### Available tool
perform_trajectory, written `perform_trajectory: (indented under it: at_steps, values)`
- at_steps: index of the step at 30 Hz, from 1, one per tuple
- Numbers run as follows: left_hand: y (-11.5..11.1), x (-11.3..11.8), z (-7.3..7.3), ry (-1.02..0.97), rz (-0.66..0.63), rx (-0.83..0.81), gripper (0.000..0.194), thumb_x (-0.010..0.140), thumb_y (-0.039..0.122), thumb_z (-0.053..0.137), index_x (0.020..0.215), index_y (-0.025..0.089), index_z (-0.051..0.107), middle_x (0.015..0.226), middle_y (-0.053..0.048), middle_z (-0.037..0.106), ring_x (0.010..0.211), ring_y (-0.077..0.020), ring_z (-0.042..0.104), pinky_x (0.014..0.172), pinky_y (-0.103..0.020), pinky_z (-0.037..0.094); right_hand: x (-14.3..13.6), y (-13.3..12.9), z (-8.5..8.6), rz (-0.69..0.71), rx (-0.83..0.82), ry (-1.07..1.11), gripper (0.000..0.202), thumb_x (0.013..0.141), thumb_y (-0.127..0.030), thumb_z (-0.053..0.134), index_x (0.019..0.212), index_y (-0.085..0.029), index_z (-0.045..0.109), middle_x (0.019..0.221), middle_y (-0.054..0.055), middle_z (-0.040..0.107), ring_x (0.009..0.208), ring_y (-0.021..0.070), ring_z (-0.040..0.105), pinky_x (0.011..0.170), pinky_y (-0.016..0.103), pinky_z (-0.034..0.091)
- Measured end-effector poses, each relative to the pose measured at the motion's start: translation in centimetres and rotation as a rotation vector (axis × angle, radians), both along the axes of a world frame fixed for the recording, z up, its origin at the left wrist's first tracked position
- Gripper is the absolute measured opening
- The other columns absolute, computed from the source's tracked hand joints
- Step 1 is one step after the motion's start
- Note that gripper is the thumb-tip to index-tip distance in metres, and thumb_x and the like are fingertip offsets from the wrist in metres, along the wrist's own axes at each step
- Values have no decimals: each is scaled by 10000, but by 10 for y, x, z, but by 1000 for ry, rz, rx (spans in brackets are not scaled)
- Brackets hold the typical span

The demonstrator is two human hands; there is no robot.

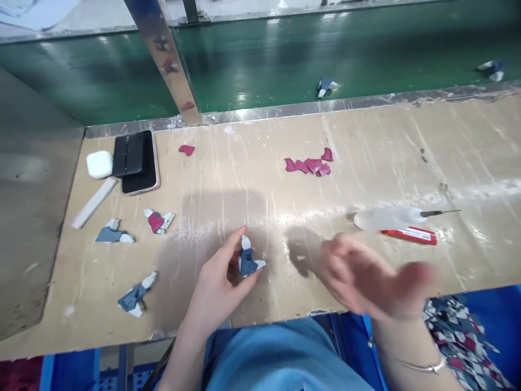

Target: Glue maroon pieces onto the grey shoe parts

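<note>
My left hand (226,277) grips a small navy-and-white shaped piece (248,260) between thumb and fingers, just over the tabletop. To the right, my right hand (366,274) hovers with fingers spread and partly blurred; nothing shows in it. Beyond that hand lie a translucent squeeze bottle (386,218) with a thin needle tip and a red-and-white item (413,235). Left of my left hand rest a navy-and-white piece (136,296), a grey-blue one (112,233) and one with a maroon patch (158,221). Several loose maroon pieces (313,165) lie at the back.
A green conveyor belt (260,70) runs behind the table, carrying a similar piece (325,86). A metal post (169,65) rises at its edge. Back left are a phone (152,176), a black case (128,155) and a white case (100,164). A blue bin (494,309) holds many pieces.
</note>
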State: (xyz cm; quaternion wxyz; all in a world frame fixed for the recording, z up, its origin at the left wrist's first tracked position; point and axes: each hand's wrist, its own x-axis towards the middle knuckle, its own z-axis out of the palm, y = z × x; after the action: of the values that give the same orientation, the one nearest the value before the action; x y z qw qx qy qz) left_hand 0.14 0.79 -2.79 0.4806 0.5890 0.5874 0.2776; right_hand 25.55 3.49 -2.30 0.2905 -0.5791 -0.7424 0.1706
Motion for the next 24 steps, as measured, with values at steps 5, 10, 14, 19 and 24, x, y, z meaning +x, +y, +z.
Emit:
perform_trajectory:
  at_steps: [5,10,14,19,24]
  values:
    - [0,-2,0,-10,-2,-5,655,919,318,777,1556,306,628,1106,-44,860,981,-247,822,867,-360,670,-13,62,3,-88,51,-333,484,1107,-323,382,1449,-139,673,1312,216,736,1145,369,642,985,545,530]
    - [0,-3,-1,-22,-13,-18,680,924,308,775,1580,279,597,1163,-59,857,1045,-252,822,944,-385,664,-16,128,2,-141,14,-477,427,1043,-178,389,972,-112,805,945,263,738,1001,410,576,861,564,457]
    - [1,-1,3,2,-34,-24,705,907,270,783,1586,283,592,1148,-55,849,992,-244,800,948,-400,653,-13,125,-6,-118,19,-422,270,1014,-224,528,927,-150,773,963,221,754,972,373,599,865,520,452]
    - [5,1,12,-21,-40,-77,727,885,257,780,1588,252,593,1142,-62,827,961,-234,769,963,-407,628,-7,113,-10,-62,-20,-263,94,918,-212,648,830,-207,680,921,134,766,892,304,667,826,428,486]
    - [5,4,11,-89,-10,-94,746,871,262,785,1592,247,592,1159,-59,819,987,-231,758,976,-399,609,-9,86,0,78,-69,-61,57,876,-188,723,925,-208,703,853,40,757,749,204,698,702,325,539]
